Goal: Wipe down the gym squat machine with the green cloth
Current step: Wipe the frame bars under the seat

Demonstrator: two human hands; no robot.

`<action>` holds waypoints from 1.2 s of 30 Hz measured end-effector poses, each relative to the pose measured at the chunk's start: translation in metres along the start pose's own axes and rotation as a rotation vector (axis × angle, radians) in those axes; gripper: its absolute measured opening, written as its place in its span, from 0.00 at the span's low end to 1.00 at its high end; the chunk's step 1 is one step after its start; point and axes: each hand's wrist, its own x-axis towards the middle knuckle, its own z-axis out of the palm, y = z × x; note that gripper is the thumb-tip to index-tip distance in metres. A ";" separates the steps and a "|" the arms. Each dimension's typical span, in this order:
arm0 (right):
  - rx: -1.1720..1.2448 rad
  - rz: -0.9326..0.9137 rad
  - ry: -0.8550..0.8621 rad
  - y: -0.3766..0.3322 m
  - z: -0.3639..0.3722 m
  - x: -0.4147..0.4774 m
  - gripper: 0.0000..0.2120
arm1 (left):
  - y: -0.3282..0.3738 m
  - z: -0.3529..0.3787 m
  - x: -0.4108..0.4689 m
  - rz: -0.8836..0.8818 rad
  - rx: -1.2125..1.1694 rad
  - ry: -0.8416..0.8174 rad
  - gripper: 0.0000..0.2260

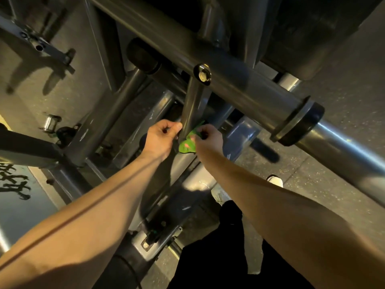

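The squat machine fills the view as a frame of dark grey steel tubes. A slim upright strut point(192, 105) drops from the thick cross bar point(239, 86). The green cloth point(188, 143) is bunched against the strut's lower end. My right hand point(205, 135) pinches the cloth from the right with curled fingers. My left hand point(161, 135) sits on the strut's left side, its fingers curled at the tube's edge; whether it holds the cloth there is hidden.
A chrome weight sleeve point(343, 140) sticks out to the right behind a black collar point(302, 126). A black pad point(312, 34) hangs at the top right. My white shoes point(276, 181) stand on the grey speckled floor point(333, 205). A bolted base plate point(150, 240) lies below.
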 end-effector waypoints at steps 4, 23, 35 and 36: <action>0.172 -0.092 0.030 -0.024 -0.007 -0.013 0.09 | 0.000 -0.001 0.003 -0.041 -0.107 -0.033 0.09; 0.201 -0.372 0.067 -0.083 -0.010 -0.035 0.13 | 0.009 -0.019 0.014 -0.104 0.214 -0.198 0.07; -0.227 0.061 0.027 0.032 0.041 -0.010 0.08 | 0.002 -0.038 0.002 -0.016 0.079 -0.052 0.05; -0.233 0.082 -0.017 0.027 0.037 -0.012 0.08 | 0.001 -0.043 0.000 -0.030 0.075 -0.054 0.06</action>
